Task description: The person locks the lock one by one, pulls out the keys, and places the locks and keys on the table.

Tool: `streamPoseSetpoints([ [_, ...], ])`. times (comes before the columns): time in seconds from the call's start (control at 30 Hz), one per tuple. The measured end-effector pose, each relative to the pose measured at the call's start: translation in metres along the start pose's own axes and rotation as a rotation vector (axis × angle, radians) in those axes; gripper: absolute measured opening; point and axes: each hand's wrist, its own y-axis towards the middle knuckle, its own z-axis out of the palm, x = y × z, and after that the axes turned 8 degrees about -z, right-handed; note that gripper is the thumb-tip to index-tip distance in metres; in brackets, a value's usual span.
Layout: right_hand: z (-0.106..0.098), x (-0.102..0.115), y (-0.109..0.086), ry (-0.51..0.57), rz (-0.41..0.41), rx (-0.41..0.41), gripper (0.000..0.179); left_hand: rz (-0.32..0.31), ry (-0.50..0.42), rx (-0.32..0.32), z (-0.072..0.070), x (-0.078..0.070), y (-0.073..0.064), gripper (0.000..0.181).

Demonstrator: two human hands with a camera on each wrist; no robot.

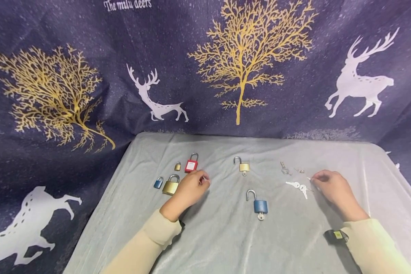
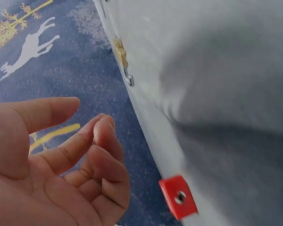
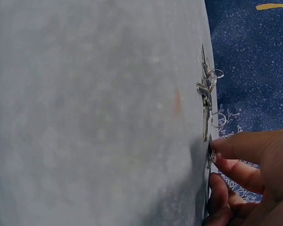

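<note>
My right hand (image 1: 333, 190) pinches a small silver key (image 3: 211, 159) between thumb and forefinger at the right of the table. Right beside its fingertips lie white-looking keys (image 1: 303, 187), which show as silver keys on rings in the right wrist view. Over at the left, my left hand (image 1: 191, 187) hovers with loosely bent fingers and nothing between them. Closest to it are a red padlock (image 1: 191, 166) and a large brass padlock (image 1: 171, 186), whose shackles are closed. A small brass padlock (image 1: 177, 166) and a small blue padlock (image 1: 158, 183) lie farther left.
Mid-table, a brass padlock (image 1: 244, 167) and a larger blue padlock (image 1: 260, 206) lie with raised shackles and keys in them. More keys (image 1: 285, 169) and tiny keys (image 1: 299, 171) lie behind the right hand. A dark printed curtain (image 1: 205, 106) hangs behind the grey-covered table (image 1: 219, 243).
</note>
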Motion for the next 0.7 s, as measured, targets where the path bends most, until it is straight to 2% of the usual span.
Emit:
streamPoseSetpoints([
  [0.23,0.001,0.005,0.000,-0.001,0.019,-0.028,0.035,0.048,-0.010,0.038,0.007,-0.013,0.003,0.014],
  [0.37,0.000,0.013,0.000,-0.007,0.010,-0.049,0.037,0.046,-0.012,0.045,0.011,-0.021,0.003,0.016],
  [0.57,-0.001,0.030,-0.002,0.017,0.003,-0.067,0.037,0.061,-0.017,0.075,0.026,-0.031,0.002,0.021],
  [0.7,-0.002,0.042,-0.003,0.031,-0.030,-0.073,0.034,0.077,-0.018,0.084,0.038,-0.037,0.000,0.021],
])
